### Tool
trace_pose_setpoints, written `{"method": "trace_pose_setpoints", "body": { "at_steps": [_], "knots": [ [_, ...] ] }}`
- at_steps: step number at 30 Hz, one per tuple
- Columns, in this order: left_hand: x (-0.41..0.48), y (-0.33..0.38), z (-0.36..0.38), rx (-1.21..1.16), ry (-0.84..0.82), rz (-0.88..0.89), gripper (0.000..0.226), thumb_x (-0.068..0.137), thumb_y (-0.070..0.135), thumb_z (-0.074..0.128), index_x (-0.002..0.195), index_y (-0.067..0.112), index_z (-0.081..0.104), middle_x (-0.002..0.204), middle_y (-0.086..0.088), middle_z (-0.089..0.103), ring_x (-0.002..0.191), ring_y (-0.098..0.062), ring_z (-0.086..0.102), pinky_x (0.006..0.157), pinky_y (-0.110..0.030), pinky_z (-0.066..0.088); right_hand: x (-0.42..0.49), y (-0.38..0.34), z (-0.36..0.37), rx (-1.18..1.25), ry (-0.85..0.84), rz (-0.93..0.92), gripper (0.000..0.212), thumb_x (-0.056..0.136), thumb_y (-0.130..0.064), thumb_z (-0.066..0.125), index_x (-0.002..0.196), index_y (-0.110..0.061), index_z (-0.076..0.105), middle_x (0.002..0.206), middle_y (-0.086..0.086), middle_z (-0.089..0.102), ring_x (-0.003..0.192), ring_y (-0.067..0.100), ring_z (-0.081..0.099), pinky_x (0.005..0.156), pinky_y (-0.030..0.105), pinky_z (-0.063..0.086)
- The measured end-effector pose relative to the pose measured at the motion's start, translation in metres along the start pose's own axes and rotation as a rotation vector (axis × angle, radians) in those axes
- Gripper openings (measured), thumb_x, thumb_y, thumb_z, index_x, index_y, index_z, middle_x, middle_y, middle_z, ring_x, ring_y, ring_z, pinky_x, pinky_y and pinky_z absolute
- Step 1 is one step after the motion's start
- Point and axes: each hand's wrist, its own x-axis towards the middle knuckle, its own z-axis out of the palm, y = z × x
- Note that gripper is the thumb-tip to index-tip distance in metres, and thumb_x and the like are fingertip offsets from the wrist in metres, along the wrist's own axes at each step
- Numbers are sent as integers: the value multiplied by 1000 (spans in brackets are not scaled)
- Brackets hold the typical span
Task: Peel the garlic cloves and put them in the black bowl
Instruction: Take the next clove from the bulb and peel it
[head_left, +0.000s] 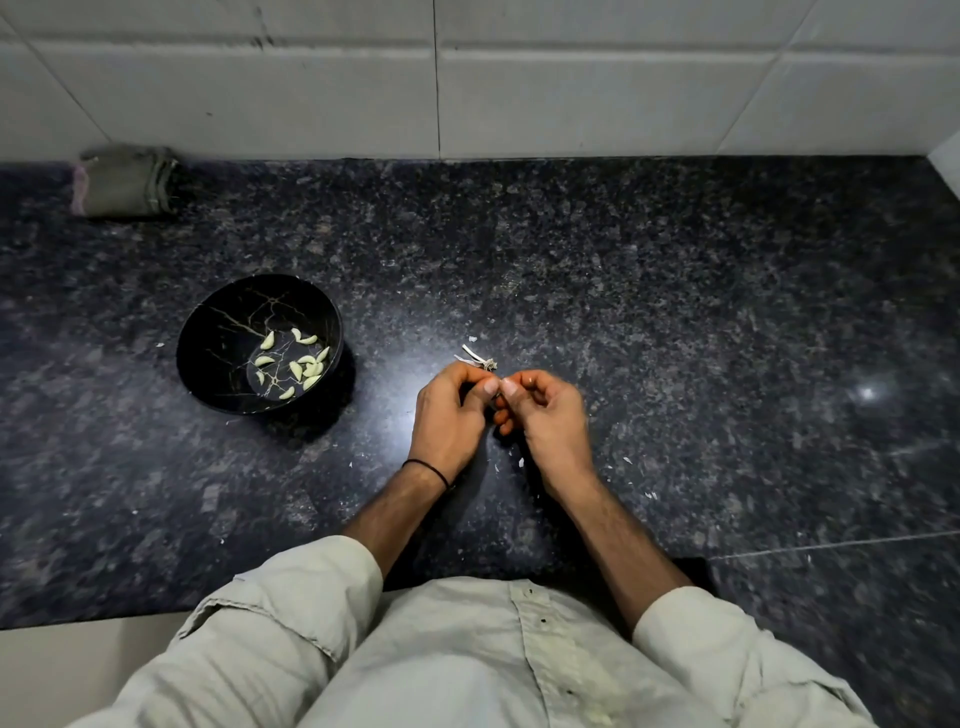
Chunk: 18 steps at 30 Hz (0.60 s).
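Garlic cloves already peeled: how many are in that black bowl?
10 peeled cloves, all on the floor of the black bowl: two toward the back, two left, one in front, five clustered right, where overlap may hide another.

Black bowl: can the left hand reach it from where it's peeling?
Probably yes. The black bowl sits open-topped left of the left hand, with only countertop between. The right hand also pinches the hidden clove, so it must release first.
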Motion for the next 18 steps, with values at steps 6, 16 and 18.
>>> {"method": "trace_pose_setpoints", "body": {
  "at_steps": [6, 16, 18],
  "knots": [
    [-6, 6, 11, 62, 35, 5, 12, 95, 9, 60, 86, 16, 62, 94, -6, 68, 88, -18, 62, 72, -16, 42, 1, 7, 13, -241, 166, -13, 13, 91, -31, 54, 81, -24, 58, 74, -2, 66, 67, 17, 62, 64, 41, 53],
    [-6, 6, 13, -69, 4, -59, 10, 96, 18, 62, 93, 10, 67, 89, 3, 70, 86, -14, 64, 77, -22, 49, 0, -4, 15, -422, 154, -55, 9, 99, -13, 47, 90, -16, 47, 81, 1, 57, 73, 20, 48, 63, 30, 30],
    [-6, 4, 11, -132, -23, -53, 19, 92, 28, 62, 95, 11, 69, 91, 1, 72, 90, -18, 67, 83, -32, 52, -1, -7, 13, -439, 151, -92, 9, 100, -12, 46, 92, -15, 47, 78, -3, 54, 69, 15, 48, 59, 29, 27]
  ]
}}
